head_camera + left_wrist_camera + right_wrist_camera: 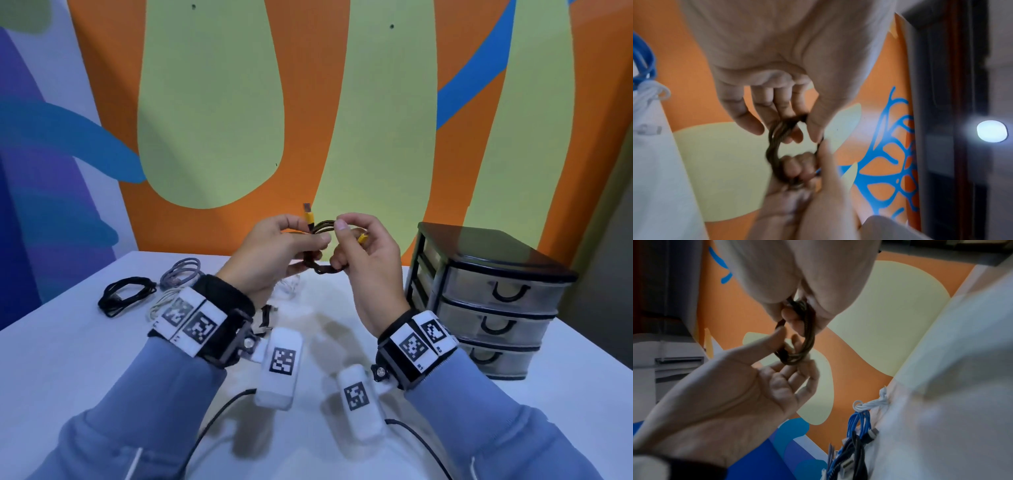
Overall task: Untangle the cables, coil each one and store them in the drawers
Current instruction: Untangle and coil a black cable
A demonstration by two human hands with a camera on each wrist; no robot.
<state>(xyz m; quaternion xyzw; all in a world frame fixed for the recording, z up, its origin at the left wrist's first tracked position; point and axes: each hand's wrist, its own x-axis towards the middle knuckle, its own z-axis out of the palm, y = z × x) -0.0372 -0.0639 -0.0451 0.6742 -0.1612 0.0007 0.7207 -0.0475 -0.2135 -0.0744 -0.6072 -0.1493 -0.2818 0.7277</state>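
Both hands hold a small coil of dark braided cable [323, 269] in the air above the white table [85, 349]. My left hand [318, 245] pinches the coil's left side, and a yellow plug [309, 216] sticks up above its thumb. On the coil's right side, my right hand [342, 243] curls its fingers round the loops, with the second yellow plug [362, 237] in its palm. The left wrist view shows the coil [774, 146] between my left hand [801, 129] and the right fingers below. The right wrist view shows the loops [808, 337] hooked by my right hand [797, 318].
A black three-drawer unit [489, 298] with all its clear drawers closed stands at the right. At the back left of the table lie a coiled black cable [125, 296], a grey coil [181, 272] and a white cable [164, 301]. A dark connector [265, 317] lies under my left wrist.
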